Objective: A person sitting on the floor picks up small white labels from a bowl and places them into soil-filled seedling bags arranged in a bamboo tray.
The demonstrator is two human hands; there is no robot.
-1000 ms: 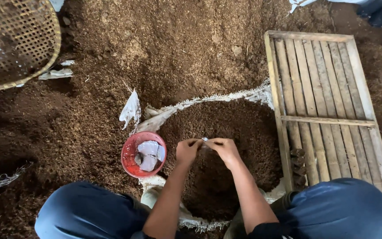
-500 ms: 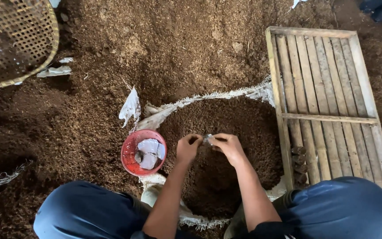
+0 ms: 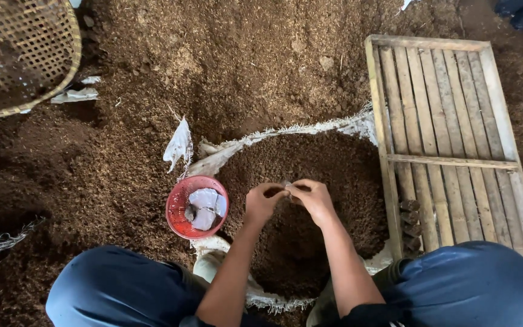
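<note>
**Hands close together over the soil sack**

Brown soil covers the floor around you. At three o'clock lies the slatted wooden tray (image 3: 449,139), with a few small dark filled pots (image 3: 410,225) stacked at its near left corner. At ten o'clock sits a woven bamboo basket (image 3: 16,54). Directly ahead, the open white sack of soil (image 3: 310,181) lies between your knees. At nine o'clock of your hands stands the red bowl (image 3: 197,207) holding pale scraps. Compared with a second ago, your hands have drawn closer together. Your left hand (image 3: 263,203) and right hand (image 3: 313,200) meet fingertip to fingertip, both pinched shut on a small pale item (image 3: 286,184) above the sack; what it is cannot be made out.
</note>
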